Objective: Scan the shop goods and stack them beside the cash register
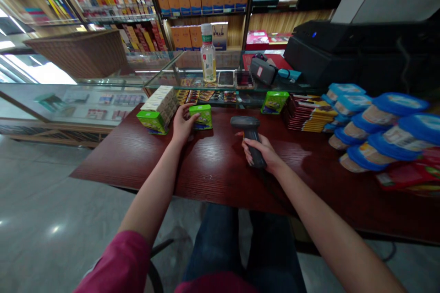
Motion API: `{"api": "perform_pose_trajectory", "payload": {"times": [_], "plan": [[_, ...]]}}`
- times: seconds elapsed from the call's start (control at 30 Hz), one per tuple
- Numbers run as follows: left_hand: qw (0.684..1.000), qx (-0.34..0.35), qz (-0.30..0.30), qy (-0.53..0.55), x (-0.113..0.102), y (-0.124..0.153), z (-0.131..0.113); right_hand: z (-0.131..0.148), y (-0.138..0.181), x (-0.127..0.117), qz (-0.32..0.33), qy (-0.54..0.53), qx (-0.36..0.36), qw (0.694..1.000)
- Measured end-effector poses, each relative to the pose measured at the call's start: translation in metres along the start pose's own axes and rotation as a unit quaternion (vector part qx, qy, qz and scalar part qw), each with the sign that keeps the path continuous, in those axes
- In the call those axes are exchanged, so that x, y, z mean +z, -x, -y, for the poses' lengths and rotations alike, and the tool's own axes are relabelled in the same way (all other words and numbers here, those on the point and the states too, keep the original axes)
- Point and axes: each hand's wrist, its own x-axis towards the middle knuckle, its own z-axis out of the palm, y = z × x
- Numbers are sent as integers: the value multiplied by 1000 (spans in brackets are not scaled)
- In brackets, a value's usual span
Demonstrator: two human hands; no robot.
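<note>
My left hand (184, 123) is closed on a small green box (203, 116) that stands on the dark red wooden counter (209, 169). Fingers of my right hand (259, 149) wrap around the handle of a dark grey barcode scanner (252, 139), whose head points left toward that box. Left of my left hand, a row of pale small boxes (161, 100) ends in another green box (151, 121) at the front. A third green box (274, 102) stands farther right, beyond the scanner.
Red and yellow packets (305, 112) are stacked at the right, beside blue-lidded tubs (385, 123). A glass display case (165, 71) borders the counter's back, bearing a drink bottle (208, 55) and a phone (226, 78). A black machine (330, 55) stands at the back right.
</note>
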Motion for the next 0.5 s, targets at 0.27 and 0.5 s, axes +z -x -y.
{"api": "perform_pose_trajectory", "payload": {"times": [0.27,0.5], "plan": [[992,29,-11,-125,6,6,3,1,0,-1,-10,-2,7,1000],[974,11,-106,-198,58,31,-10,-1,-4,-3,1,-5,9,1000]]}}
